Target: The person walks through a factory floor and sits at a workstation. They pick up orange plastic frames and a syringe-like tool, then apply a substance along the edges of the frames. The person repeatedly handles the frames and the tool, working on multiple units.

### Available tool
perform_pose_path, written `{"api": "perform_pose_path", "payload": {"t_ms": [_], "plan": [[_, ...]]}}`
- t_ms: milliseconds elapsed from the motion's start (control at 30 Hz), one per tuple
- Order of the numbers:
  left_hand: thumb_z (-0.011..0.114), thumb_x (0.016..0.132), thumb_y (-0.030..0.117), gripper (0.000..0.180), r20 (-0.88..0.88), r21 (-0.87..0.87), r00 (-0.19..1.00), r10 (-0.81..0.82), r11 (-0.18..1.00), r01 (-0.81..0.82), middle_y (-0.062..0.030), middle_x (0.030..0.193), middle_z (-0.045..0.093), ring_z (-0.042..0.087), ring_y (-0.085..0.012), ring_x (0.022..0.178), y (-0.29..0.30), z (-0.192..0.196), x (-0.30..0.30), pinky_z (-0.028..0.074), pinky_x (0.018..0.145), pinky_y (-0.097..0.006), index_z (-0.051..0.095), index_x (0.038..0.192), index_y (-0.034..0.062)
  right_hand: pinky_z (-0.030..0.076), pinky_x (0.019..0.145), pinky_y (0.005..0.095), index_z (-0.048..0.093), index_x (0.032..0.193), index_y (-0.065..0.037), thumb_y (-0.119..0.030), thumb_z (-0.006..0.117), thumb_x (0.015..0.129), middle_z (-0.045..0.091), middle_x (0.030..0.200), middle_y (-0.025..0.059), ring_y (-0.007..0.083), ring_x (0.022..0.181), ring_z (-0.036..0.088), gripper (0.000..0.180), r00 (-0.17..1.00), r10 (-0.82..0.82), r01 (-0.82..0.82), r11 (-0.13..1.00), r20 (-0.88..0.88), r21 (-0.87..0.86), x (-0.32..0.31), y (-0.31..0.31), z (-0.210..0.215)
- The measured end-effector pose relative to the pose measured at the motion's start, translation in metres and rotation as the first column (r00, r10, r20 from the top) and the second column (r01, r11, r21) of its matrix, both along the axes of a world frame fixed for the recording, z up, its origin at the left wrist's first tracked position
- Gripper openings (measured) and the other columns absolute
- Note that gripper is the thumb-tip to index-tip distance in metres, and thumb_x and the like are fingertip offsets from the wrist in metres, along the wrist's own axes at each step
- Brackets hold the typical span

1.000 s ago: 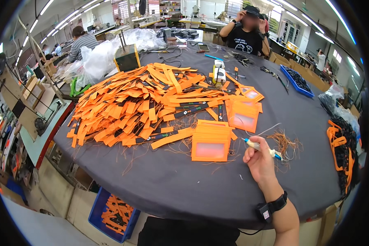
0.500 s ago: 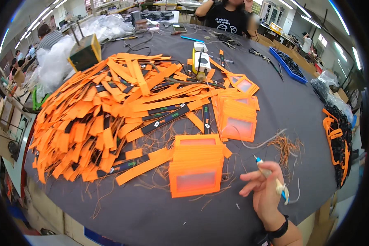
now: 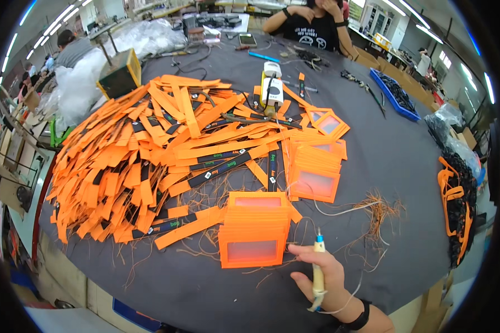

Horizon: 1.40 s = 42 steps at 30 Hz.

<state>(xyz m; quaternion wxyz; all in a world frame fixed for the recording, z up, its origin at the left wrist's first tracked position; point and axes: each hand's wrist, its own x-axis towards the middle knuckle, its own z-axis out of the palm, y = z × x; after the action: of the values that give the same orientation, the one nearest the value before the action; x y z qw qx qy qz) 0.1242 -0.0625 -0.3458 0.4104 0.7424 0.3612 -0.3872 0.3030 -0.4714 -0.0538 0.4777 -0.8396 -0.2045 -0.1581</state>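
Your right hand [image 3: 332, 277] shifted left, pen [image 3: 318, 277] swung near-upright, held loosely, thumb spread. Fingertips now just beside frame stack [image 3: 255, 228], right of strips [image 3: 111, 183]; contact unclear. Stack within reach. Left hand out of view.

a grey-covered table [image 3: 394, 161] bears orange strips [image 3: 108, 166], orange frames [image 3: 254, 225], a blue tray [image 3: 406, 114].

Black strips [image 3: 219, 169]: green lettering [image 3: 231, 164], between the table's [image 3: 403, 166] near and far edges;
Black T-shirt [image 3: 328, 36]: white lettering [image 3: 312, 30] above a drawing [image 3: 306, 40], beyond the far edge
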Motion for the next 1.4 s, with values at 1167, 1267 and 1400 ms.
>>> {"api": "perform_pose_path", "payload": {"t_ms": [1167, 1267, 1400], "plan": [[0.043, 0.098, 0.036, 0.046, 0.152, -0.929, 0.982, -0.111, 0.324, 0.181, -0.0199, 0.112, 0.058, 0.064, -0.0250, 0.092, -0.148, 0.316, 0.234, 0.055, 0.080, -0.033, 0.045, 0.123, -0.0027, 0.049, 0.059, 0.0356, 0.056, 0.105, -0.011, -0.004, 0.067, 0.072, 0.057, 0.077, 0.0102, 0.0294, 0.067, 0.060, 0.035, 0.966, 0.010, 0.087, 0.928, 0.259, -0.363, -0.027, 0.000, 0.039], [0.049, 0.097, 0.026, 0.037, 0.267, -0.910, 0.952, -0.151, 0.287, 0.301, -0.0182, 0.108, 0.061, 0.067, -0.0208, 0.081, -0.169, 0.313, 0.239, 0.057, 0.068, -0.027, 0.048, 0.121, -0.0029, 0.048, 0.055, 0.0340, 0.058, 0.104, -0.012, -0.007, 0.071, 0.072, 0.056, 0.075, 0.0085, 0.0263, 0.063, 0.059, 0.035, 0.937, 0.145, 0.006, 0.904, 0.319, -0.428, -0.031, -0.012, 0.034], [0.053, 0.095, 0.018, 0.030, 0.410, -0.783, 0.897, -0.165, 0.441, 0.439, -0.0142, 0.104, 0.063, 0.066, -0.0175, 0.082, -0.181, 0.304, 0.242, 0.057, 0.069, -0.026, 0.055, 0.116, -0.0036, 0.050, 0.064, 0.0299, 0.051, 0.109, -0.009, -0.005, 0.070, 0.077, 0.060, 0.084, 0.0069, 0.0178, 0.071, 0.060, 0.037, 0.985, -0.098, 0.110, 0.991, 0.144, -0.075, -0.026, -0.017, 0.035]]}}
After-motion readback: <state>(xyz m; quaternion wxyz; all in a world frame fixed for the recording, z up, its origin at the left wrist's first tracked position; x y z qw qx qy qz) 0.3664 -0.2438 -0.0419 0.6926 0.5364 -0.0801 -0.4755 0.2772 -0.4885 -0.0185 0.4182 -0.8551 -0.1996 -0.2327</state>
